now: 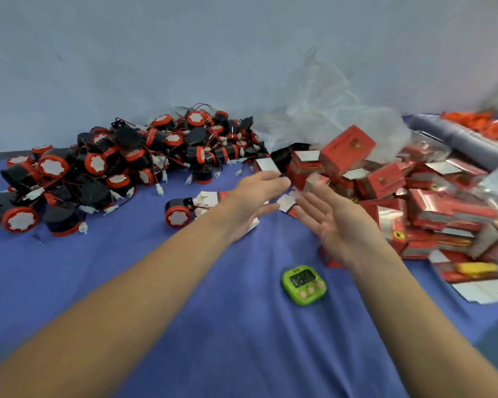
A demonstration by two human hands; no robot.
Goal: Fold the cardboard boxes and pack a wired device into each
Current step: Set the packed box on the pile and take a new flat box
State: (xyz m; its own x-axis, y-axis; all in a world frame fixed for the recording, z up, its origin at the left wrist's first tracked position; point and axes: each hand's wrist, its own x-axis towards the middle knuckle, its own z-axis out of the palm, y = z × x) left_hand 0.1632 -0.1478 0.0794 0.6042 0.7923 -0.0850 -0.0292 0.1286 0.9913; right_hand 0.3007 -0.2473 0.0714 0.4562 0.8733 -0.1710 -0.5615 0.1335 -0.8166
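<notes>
A heap of black and red wired devices (121, 165) fills the left of the blue table. One single device (179, 212) lies apart, just left of my left forearm. A folded red box (347, 149) is blurred above the heap of red boxes (431, 208) on the right, touching neither hand. My left hand (253, 199) is stretched forward with straight fingers and holds nothing. My right hand (331, 222) is beside it, palm turned up and fingers spread, empty too. A flat unfolded box (286, 202) lies on the cloth between the two hands.
A green timer (304, 284) lies on the blue cloth (213, 311) near my right forearm. Crumpled clear plastic bags (328, 110) stand against the wall behind the boxes. Flat white box blanks (483, 291) sit at the right edge. Orange parts (486, 124) in plastic lie far right.
</notes>
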